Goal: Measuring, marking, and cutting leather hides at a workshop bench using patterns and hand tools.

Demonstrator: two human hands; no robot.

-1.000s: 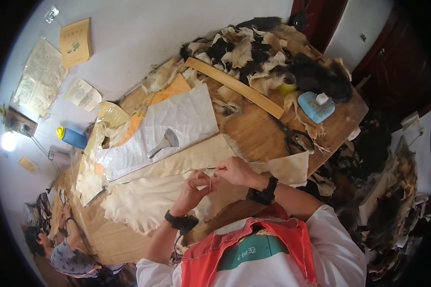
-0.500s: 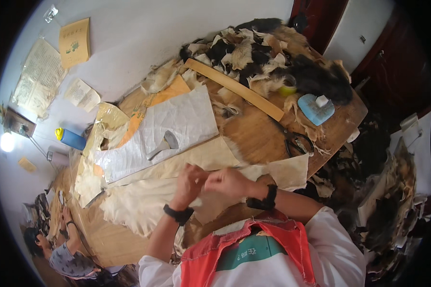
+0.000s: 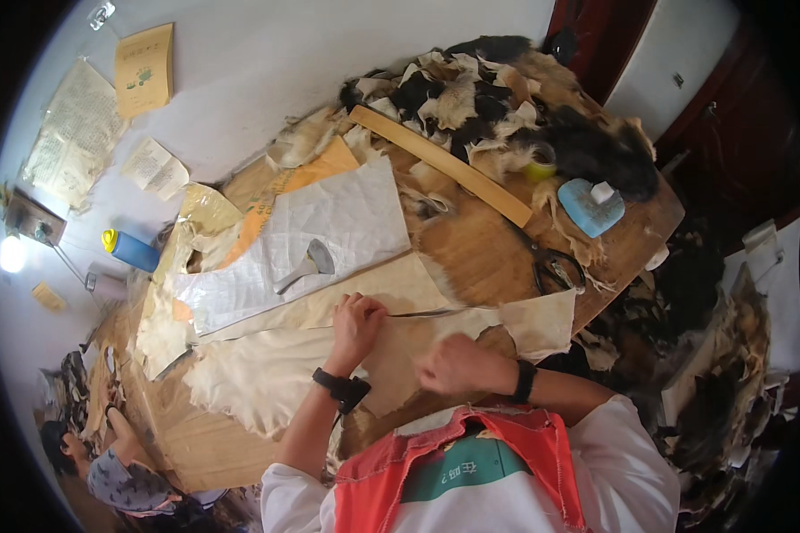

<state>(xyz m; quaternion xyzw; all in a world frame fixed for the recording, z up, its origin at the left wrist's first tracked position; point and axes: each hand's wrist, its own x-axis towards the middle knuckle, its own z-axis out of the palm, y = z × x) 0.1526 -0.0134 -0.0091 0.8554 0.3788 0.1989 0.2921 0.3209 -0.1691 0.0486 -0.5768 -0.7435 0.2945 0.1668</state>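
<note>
A pale hide (image 3: 267,369) lies along the near side of the wooden table, its far edge meeting a second cream-coloured hide strip (image 3: 391,282). At that edge my left hand (image 3: 357,324) is closed, fingertips bent down onto the hide. A dark narrow gap runs right from those fingers. Nearer to me and to the right, my right hand (image 3: 464,364) is closed above the hide; anything held in it is too small to see. Beyond the seam, a metal-bladed hand tool (image 3: 309,266) rests on a whitish pattern sheet (image 3: 329,218).
A wooden straightedge (image 3: 440,164) lies before a heap of fur scraps (image 3: 480,89). Black-handled scissors (image 3: 556,269), a blue container (image 3: 589,209) and a tape roll (image 3: 540,164) sit at right. A blue bottle (image 3: 132,250) stands at left; another person (image 3: 120,471) works at far lower left.
My hands, together before, are now apart: the right has drawn toward me and right, while the left has settled at the hide's edge.
</note>
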